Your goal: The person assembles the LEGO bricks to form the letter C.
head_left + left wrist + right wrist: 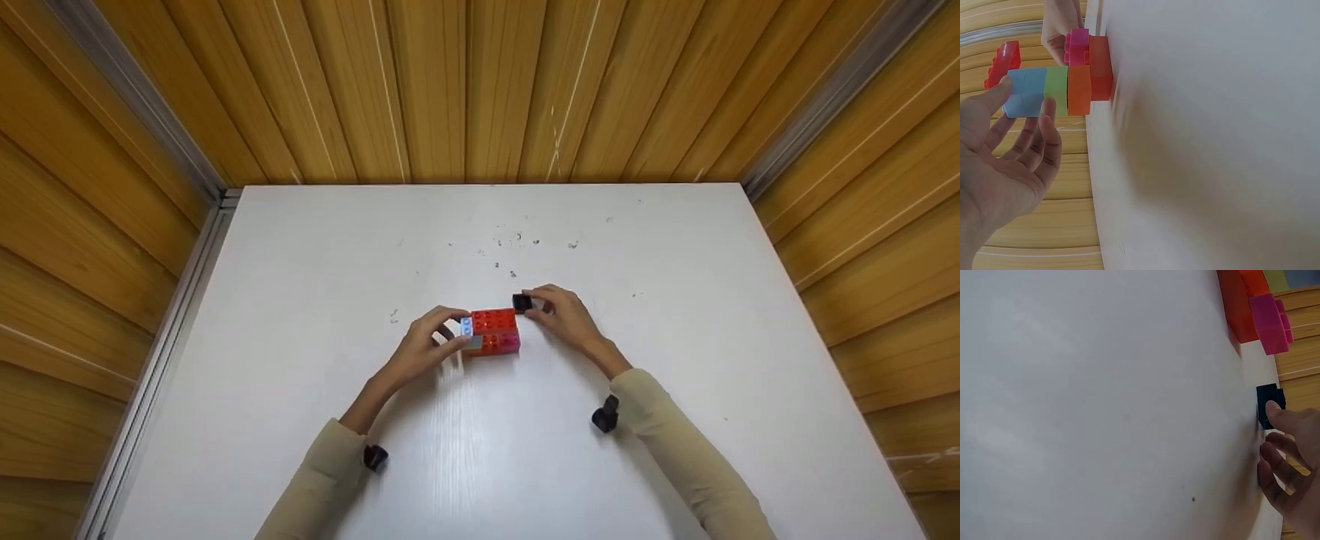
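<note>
My left hand (420,349) grips the light blue bricks (1033,93) at the upper part of a stack of toy building bricks. Below the blue are a light green brick (1057,87), an orange brick (1078,90) and a red-orange brick (1100,67) on the table. A red studded brick (495,320) juts sideways from the top, and a pink brick (1270,323) sits low on the right side. Just right of the stack, my right hand (566,319) pinches a small black brick (521,303) between thumb and fingers, apart from the stack.
The white table (337,247) has small dark marks (517,237) beyond the hands. Wood-look panels (495,90) rise at the back and both sides, with a metal rail (161,352) along the left edge. Black devices (606,415) sit at both wrists.
</note>
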{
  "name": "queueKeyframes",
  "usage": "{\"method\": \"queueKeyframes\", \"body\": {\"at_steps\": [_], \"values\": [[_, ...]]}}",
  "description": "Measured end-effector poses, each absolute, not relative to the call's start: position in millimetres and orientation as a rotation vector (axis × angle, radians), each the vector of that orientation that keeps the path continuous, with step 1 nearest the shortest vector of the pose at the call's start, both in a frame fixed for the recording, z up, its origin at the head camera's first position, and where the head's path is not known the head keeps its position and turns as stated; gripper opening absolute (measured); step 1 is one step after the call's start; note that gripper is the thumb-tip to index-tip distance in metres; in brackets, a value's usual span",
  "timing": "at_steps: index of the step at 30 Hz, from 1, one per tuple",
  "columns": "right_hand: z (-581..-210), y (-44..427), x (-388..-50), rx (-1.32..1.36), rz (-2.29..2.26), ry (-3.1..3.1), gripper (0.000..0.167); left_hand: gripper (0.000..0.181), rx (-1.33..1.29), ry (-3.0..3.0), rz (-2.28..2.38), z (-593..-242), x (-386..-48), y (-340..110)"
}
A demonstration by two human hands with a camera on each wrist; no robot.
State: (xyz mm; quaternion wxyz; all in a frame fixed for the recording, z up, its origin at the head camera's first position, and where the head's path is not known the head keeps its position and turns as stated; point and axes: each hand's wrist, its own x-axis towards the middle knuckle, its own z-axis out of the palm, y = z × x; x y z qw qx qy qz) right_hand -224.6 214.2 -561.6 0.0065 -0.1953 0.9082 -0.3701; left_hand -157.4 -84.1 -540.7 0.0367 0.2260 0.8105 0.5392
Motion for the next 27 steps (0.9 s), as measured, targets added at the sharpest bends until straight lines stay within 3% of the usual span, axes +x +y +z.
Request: {"method": "queueKeyframes", "body": {"at_steps": [9, 16, 21, 27], "values": [[-559, 231, -206, -0.532, -1.186, 2.854, 0.036, 0.04, 0.728, 2.505, 1.618, -538, -164, -84], [-571, 228, -199, -0.577, -1.136, 2.944, 0.052, 0.042, 0.769, 2.485, 1.591, -535, -170, -88], [-575, 223, -194, -0.577, -1.157, 2.98, 0.042, 0.043, 0.761, 2.476, 1.528, -533, -169, -91], [-568, 225, -187, -0.514, -1.391, 2.903, 0.043, 0.047, 0.753, 2.496, 1.497, -529, -170, -91]]}}
